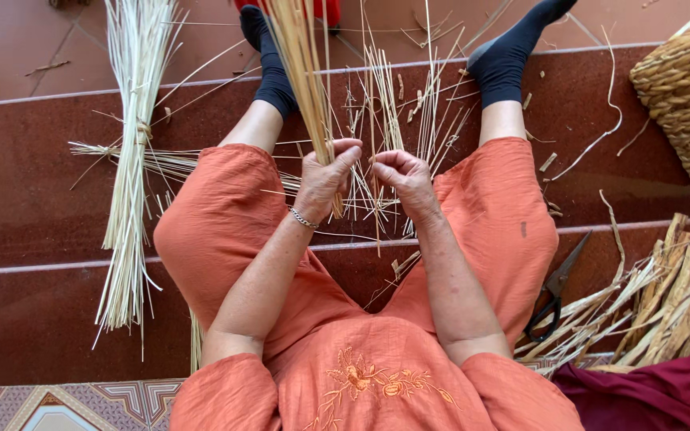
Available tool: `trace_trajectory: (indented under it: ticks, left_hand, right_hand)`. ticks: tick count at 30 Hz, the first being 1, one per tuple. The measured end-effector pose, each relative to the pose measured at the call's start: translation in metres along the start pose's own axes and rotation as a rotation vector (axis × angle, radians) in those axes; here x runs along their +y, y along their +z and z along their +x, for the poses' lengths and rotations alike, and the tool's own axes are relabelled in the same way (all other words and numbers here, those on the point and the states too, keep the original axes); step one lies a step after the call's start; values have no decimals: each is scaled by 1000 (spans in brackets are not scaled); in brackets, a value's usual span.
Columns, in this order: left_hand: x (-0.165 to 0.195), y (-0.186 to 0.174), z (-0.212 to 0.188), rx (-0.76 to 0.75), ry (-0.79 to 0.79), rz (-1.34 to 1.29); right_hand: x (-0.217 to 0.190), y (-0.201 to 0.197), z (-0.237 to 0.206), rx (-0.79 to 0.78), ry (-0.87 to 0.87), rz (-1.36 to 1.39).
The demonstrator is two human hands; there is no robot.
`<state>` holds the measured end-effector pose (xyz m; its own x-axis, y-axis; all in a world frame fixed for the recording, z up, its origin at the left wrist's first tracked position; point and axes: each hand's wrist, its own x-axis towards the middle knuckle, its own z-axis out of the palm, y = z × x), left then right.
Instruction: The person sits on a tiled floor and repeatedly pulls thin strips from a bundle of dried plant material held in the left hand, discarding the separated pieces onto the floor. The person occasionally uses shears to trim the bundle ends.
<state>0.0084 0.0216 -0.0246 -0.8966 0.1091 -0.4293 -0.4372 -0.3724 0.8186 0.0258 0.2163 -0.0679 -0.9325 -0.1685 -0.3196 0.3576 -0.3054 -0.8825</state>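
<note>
I sit on dark red steps in orange clothes with my knees apart. My left hand [325, 177], with a thin bracelet at the wrist, grips a thick bunch of pale straw stalks [301, 64] that rises away from me. My right hand [405, 179] is beside it, fingers curled, pinching a few thin stalks [377, 88] from the loose straw fanned out between my legs. The two hands nearly touch.
A tied straw bundle [131, 160] lies on the steps at left. Black scissors [557, 287] rest by my right thigh. Flat wide reed strips [672, 295] pile at right beside a dark red cloth [656, 395]. A woven basket [684, 88] stands at upper right.
</note>
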Motion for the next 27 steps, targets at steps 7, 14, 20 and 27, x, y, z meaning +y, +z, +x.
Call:
trace_trajectory:
  ticks: [7, 14, 20, 27]
  left_hand:
    - [-4, -6, 8, 56, 35, -52]
    - [6, -10, 8, 66, 71, -44]
    - [15, -8, 3, -8, 52, -127]
    - [15, -7, 1, 28, 89, -103]
  right_hand:
    - [-8, 15, -5, -72, 40, -145]
    - [-20, 24, -10, -113, 111, -124]
    - [-15, 26, -9, -75, 146, 153]
    - [-1, 14, -3, 90, 130, 384]
